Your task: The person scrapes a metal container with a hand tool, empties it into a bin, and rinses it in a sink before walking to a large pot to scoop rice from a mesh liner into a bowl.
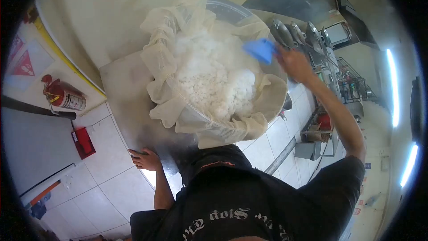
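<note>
A large round pot (pixel 225 6) lined with pale mesh cloth (pixel 162 56) holds a mound of steaming white rice (pixel 209 78). The cloth hangs in folds over the rim. My right hand (pixel 294 64) is closed around a blue plastic scoop (pixel 260 50), its shape softened by motion, over the right side of the pot. Below and to the left, my left hand (pixel 146 159) rests at the edge of the metal table (pixel 127 89), its fingers stretched out and apart with nothing in them.
A fire extinguisher (pixel 67 96) is mounted on the left wall near a yellow pipe (pixel 67 53). Metal pans (pixel 284 33) line the back right, with a wire rack (pixel 350 73) beyond. A grey bin (pixel 307 151) stands on the tiled floor (pixel 113 169) at right.
</note>
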`<state>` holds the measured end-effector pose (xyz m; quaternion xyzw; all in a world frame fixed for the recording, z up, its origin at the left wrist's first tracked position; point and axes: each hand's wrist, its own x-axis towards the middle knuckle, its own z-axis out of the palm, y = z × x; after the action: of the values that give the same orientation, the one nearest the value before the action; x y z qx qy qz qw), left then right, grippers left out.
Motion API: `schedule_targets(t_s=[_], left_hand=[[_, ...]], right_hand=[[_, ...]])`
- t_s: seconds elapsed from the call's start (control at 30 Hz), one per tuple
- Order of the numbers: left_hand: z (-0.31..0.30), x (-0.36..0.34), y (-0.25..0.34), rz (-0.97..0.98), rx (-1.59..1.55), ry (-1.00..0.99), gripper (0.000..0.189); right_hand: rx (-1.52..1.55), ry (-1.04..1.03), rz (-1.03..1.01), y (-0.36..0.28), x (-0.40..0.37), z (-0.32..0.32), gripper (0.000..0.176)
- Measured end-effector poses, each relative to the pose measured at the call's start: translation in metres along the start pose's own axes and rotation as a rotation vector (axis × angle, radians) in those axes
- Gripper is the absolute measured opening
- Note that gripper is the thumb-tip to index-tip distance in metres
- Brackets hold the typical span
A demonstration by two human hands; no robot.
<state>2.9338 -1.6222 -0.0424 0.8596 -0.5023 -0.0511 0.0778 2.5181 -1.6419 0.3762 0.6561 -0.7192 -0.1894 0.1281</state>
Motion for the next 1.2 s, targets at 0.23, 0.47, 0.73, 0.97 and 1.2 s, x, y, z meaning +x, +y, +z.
schedule_targets(t_s=[0.23,0.47,0.73,0.97,1.2], left_hand=[[0.004,0.002,-0.001,-0.006,-0.015,0.0,0.057],[0.015,0.012,-0.004,-0.008,-0.036,0.033,0.055],[0.001,0.008,-0.001,-0.001,-0.054,0.019,0.055],[0.005,-0.003,0.0,0.03,-0.01,0.061,0.057],[0.01,-0.004,0.0,-0.011,-0.029,0.007,0.059]], right_hand=[[-0.05,-0.207,0.025,0.055,0.105,0.122,0.021],[0.28,-0.808,0.01,0.032,0.188,0.119,0.029],[-0.008,-0.878,-0.233,-0.008,0.202,0.087,0.039],[0.193,-0.944,-0.112,-0.064,0.109,0.02,0.031],[0.244,-0.141,-0.344,-0.049,0.041,-0.011,0.029]])
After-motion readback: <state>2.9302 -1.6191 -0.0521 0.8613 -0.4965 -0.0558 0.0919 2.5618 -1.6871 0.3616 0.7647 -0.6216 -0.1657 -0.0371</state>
